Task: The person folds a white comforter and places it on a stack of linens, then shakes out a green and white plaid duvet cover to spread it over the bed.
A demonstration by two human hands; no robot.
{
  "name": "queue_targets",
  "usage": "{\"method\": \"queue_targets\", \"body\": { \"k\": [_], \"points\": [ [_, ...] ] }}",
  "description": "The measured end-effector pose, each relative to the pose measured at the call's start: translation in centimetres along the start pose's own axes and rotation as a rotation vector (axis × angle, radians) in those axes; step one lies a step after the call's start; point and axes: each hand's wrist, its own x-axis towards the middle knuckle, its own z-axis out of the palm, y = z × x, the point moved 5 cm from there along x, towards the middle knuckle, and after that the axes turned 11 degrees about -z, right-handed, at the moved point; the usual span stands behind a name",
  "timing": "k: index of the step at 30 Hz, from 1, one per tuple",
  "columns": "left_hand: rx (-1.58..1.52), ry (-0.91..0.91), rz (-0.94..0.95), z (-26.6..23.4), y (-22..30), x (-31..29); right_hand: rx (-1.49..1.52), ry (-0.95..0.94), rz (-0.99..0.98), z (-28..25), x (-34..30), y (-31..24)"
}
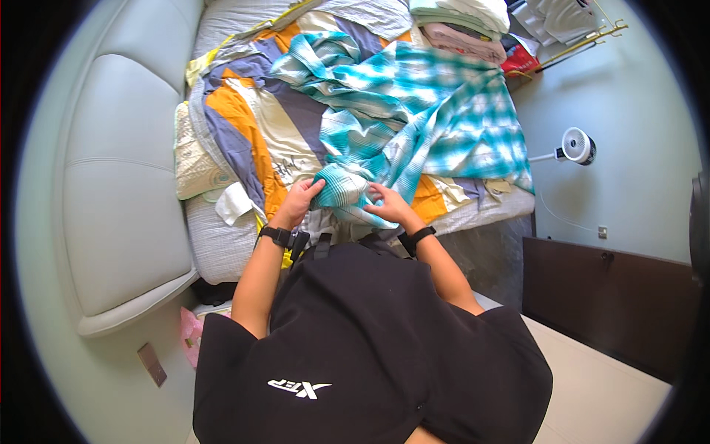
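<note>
A large teal-and-white plaid cloth [458,111] lies rumpled across the bed, its near end gathered in front of me. My left hand [297,203] pinches the left edge of that gathered end between thumb and fingers. At the right side of the same bunch, my right hand [390,206] has its fingers curled against the fabric, pinching a fold of it. Between the hands the cloth bulges up in a rounded lump. Beneath it spreads a quilt [255,133] with orange, cream and grey-purple patches, partly covered by the plaid cloth.
A grey padded headboard [122,170] runs along the left, beside a pale pillow [196,148]. Folded bedding [462,37] is stacked at the far right of the bed. A small white fan [577,146] stands near the right wall, above a dark brown panel [606,296].
</note>
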Motion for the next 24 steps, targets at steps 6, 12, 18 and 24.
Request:
{"method": "queue_targets", "body": {
  "k": [6, 12, 18, 24],
  "points": [
    [-0.036, 0.071, 0.122, 1.0, 5.6, -6.0, 0.291, -0.157, -0.287, -0.4, 6.8, -9.2],
    [0.16, 0.29, 0.484, 3.3, 11.8, -9.0, 0.43, -0.338, -0.171, -1.7, 7.7, -11.5],
    [0.5, 0.709, 0.649, 6.8, 12.9, -8.7, 1.119, -0.104, -0.149, -3.8, 5.4, -15.4],
    [0.755, 0.29, 0.722, 12.7, 11.9, -7.8, 0.964, 0.004, -0.236, -4.6, 3.6, -15.3]
  ]
}}
